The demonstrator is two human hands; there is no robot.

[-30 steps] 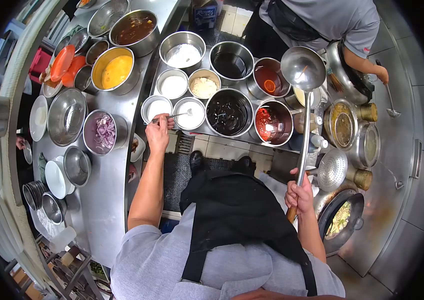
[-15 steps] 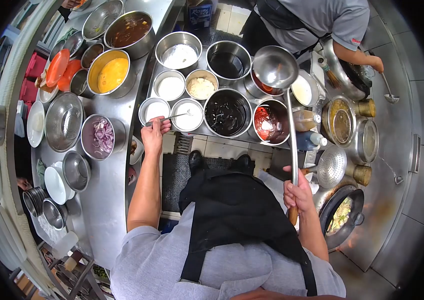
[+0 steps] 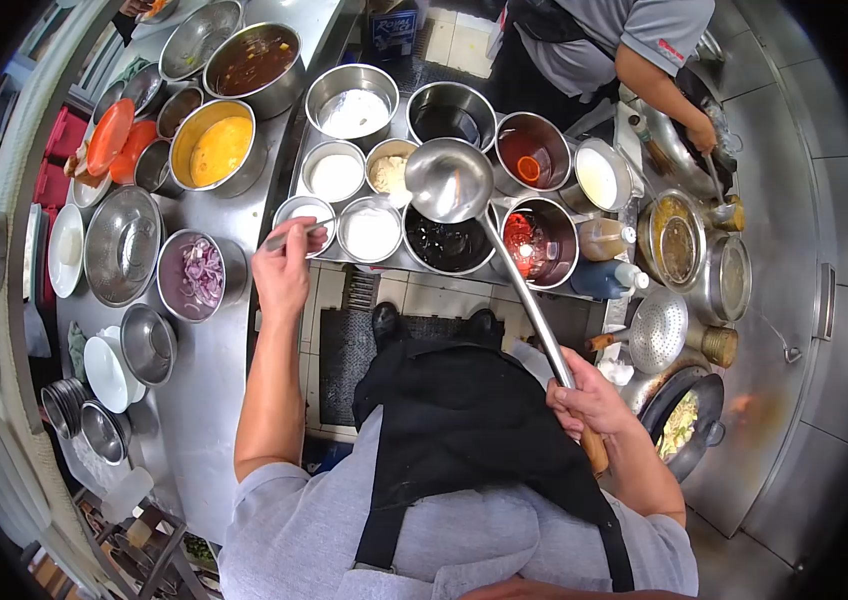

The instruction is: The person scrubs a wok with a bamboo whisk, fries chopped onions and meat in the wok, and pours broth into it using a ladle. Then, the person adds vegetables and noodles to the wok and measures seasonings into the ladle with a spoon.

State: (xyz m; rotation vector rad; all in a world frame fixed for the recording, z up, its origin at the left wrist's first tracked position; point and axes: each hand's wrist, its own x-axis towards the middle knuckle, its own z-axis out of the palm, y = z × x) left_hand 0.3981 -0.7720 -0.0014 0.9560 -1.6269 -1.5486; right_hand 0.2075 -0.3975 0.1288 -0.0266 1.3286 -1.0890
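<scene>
My left hand (image 3: 282, 268) pinches a thin metal spoon (image 3: 327, 222), its white-coated tip at the ladle's edge. The spoon lies over a small pot of white powder (image 3: 369, 236), with another such pot partly behind the fingers. My right hand (image 3: 589, 395) is wrapped round the handle of a large steel ladle (image 3: 444, 185), near its wooden end. The ladle's bowl hangs over the pots, partly hiding a pot of pale minced food (image 3: 384, 173) and a pot of dark contents (image 3: 452, 247). Right of these stands a pot with red sauce (image 3: 521, 235).
A co-worker's arm (image 3: 666, 88) reaches over a wok at upper right. A perforated skimmer (image 3: 658, 330) lies beside a wok of food (image 3: 681, 425). Bottles (image 3: 604, 240) stand right of the pots. On the left counter are sliced onions (image 3: 204, 275) and yellow liquid (image 3: 221, 145).
The ladle bowl has swung left and down, toward the spoon. My left hand has moved slightly left, and the spoon has lifted from the white powder. The co-worker's arm has shifted left.
</scene>
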